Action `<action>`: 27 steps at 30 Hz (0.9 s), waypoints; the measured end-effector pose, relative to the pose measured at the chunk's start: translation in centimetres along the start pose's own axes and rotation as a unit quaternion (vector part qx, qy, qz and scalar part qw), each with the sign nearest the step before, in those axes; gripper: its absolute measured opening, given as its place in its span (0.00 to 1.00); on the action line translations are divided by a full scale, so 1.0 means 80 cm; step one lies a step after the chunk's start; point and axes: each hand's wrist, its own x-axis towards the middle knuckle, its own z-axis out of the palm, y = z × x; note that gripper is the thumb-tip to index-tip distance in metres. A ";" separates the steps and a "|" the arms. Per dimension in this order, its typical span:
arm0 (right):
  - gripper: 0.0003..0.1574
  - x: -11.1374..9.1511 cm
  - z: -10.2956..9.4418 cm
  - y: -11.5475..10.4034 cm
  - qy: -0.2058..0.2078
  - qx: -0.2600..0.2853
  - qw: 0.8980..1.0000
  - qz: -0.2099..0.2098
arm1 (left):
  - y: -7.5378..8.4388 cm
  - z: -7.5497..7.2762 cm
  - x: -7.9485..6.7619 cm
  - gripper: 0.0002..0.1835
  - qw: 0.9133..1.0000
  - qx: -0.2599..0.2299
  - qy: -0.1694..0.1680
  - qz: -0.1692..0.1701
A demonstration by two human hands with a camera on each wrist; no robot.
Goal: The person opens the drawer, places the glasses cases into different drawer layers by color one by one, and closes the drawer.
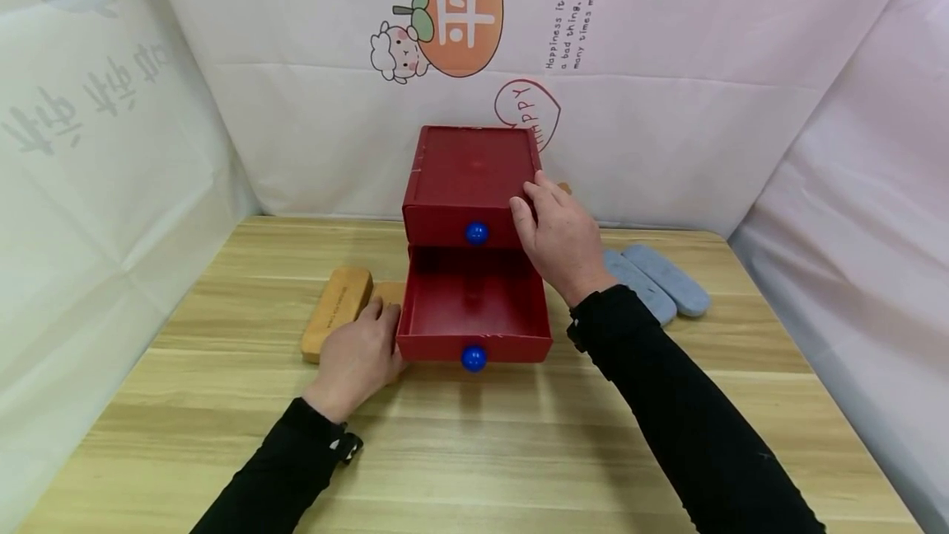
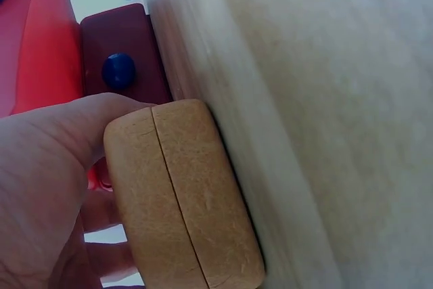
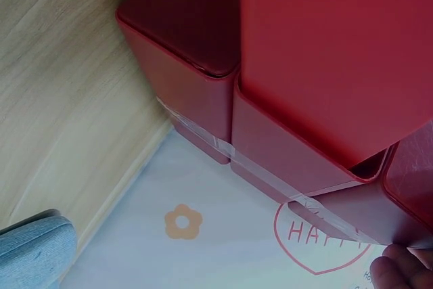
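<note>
The left grip (image 1: 357,359) pinches a brown case (image 2: 189,194), left of the red drawer box (image 1: 474,167); the right grip (image 1: 565,241), loosely spread, touches the box's right edge.

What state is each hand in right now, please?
Left hand: holding a tan glasses case.
Right hand: open, resting on the red drawer unit.

Wood-grain tabletop (image 1: 474,468): red drawer unit (image 1: 470,171) towards back, tan case (image 1: 331,321) left, blue cases (image 1: 669,280) right.
</note>
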 end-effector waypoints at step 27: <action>0.40 0.000 -0.001 0.000 -0.001 -0.001 1.000 -0.002 | 0.008 -0.085 -0.006 0.31 0.985 -0.058 -0.139 -0.082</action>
